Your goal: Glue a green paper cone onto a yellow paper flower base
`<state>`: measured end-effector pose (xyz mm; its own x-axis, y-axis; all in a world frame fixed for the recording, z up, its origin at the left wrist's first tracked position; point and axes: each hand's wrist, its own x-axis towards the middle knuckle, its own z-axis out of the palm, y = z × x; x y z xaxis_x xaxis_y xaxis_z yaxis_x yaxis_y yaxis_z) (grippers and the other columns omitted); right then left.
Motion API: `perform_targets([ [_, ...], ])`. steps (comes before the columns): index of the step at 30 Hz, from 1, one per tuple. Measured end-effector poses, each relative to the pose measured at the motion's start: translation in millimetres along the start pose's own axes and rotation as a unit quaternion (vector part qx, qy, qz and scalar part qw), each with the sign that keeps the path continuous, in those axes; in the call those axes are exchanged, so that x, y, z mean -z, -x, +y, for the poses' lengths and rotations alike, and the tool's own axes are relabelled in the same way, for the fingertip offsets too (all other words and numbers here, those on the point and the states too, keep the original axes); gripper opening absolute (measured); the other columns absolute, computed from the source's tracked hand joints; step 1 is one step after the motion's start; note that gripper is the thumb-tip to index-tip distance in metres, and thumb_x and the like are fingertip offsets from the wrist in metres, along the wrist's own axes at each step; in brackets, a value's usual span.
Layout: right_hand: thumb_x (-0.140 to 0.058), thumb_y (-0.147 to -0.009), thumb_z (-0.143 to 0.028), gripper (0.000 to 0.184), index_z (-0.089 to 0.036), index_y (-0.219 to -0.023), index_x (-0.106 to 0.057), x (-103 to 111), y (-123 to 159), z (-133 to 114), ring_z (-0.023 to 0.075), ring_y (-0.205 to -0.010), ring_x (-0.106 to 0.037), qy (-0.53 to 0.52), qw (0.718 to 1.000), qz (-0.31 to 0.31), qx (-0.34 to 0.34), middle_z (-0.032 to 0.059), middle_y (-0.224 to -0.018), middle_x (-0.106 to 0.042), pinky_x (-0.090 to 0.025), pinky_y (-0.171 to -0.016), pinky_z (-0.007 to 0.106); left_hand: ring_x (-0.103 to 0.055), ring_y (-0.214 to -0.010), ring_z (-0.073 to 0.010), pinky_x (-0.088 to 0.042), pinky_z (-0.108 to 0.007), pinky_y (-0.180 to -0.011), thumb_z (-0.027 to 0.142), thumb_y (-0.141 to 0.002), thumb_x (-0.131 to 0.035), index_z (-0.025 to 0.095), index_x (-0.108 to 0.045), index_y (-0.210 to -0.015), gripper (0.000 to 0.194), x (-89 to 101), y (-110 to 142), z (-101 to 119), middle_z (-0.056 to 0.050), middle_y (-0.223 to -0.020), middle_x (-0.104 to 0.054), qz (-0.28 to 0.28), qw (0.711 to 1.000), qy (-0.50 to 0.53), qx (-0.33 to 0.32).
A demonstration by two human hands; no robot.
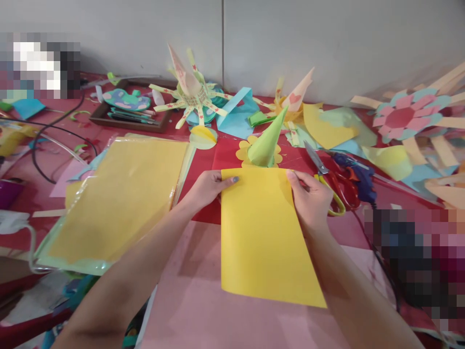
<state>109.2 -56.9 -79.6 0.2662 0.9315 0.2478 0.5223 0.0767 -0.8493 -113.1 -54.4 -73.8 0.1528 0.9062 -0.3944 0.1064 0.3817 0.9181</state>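
A sheet of yellow paper [263, 237] hangs between my two hands over the pink sheet [203, 300] on the table. My left hand [210, 188] pinches its upper left corner, the thumb lying on the front. At the upper right corner my right hand [310, 196] grips the paper with thumb and fingers. The sheet's left side curves a little. Just behind its top edge stands a green paper cone [267, 143] on a yellow flower-shaped base. Scissors with yellow handles [321, 167] lie right beside my right hand.
Plastic-wrapped yellow paper [123, 194] lies on the left. Behind are a brown tray [131, 121] with craft pieces, a paper cone with star-marked strips [189, 92] and blue paper [240, 114]. A blue glue gun [354, 172] and a paper flower [403, 116] are at right.
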Motion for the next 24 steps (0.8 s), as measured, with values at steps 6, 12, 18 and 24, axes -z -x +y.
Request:
perform_targets([
  [6, -0.062, -0.077, -0.045, 0.028, -0.02, -0.075, -0.073, 0.9, -2.6, -0.9, 0.0152, -0.063, -0.064, -0.001, 1.0, 0.017, 0.009, 0.0015, -0.07, -0.072, -0.05, -0.06, 0.026, -0.052, -0.039, -0.0109, -0.042, -0.024, -0.038, 0.056, -0.066, -0.07, 0.014, -0.066, -0.076, 0.043, 1.8, 2.7, 3.4, 0.0, -0.054, -0.063, -0.007, 0.999, -0.046, 0.018],
  [12, -0.062, -0.075, -0.047, 0.031, -0.019, -0.078, -0.074, 3.4, -5.6, 2.1, 0.0156, -0.065, -0.064, 0.004, 0.999, 0.035, -0.024, 0.0018, -0.071, -0.072, -0.049, -0.06, 0.026, -0.067, -0.09, -0.0204, -0.053, -0.032, -0.08, 0.055, -0.072, -0.065, 0.016, -0.068, -0.092, 0.044, -0.5, 5.0, 6.8, -0.006, -0.096, -0.072, -0.042, 0.998, 0.015, -0.04],
  [18, -0.062, -0.076, -0.05, 0.034, -0.019, -0.078, -0.074, 0.9, -2.2, 0.4, 0.0163, -0.067, -0.064, 0.009, 0.999, 0.037, -0.028, 0.0029, -0.074, -0.073, -0.049, -0.062, 0.027, -0.068, -0.092, -0.0218, -0.054, -0.033, -0.082, 0.043, -0.063, -0.077, 0.016, -0.07, -0.089, 0.038, -5.6, 2.5, 2.3, -0.007, -0.098, -0.073, -0.058, 0.995, 0.066, 0.051],
  [24, -0.06, -0.076, -0.054, 0.037, -0.019, -0.081, -0.074, -1.5, -1.4, 0.2, 0.0171, -0.067, -0.064, -0.004, 0.998, 0.028, -0.055, 0.0021, -0.072, -0.072, -0.049, -0.061, 0.027, -0.069, -0.08, -0.0228, -0.055, -0.032, -0.069, 0.052, -0.059, -0.077, 0.016, -0.069, -0.079, 0.043, -3.3, 0.0, -1.7, -0.006, -0.085, -0.074, 0.007, 0.999, 0.0, 0.031],
])
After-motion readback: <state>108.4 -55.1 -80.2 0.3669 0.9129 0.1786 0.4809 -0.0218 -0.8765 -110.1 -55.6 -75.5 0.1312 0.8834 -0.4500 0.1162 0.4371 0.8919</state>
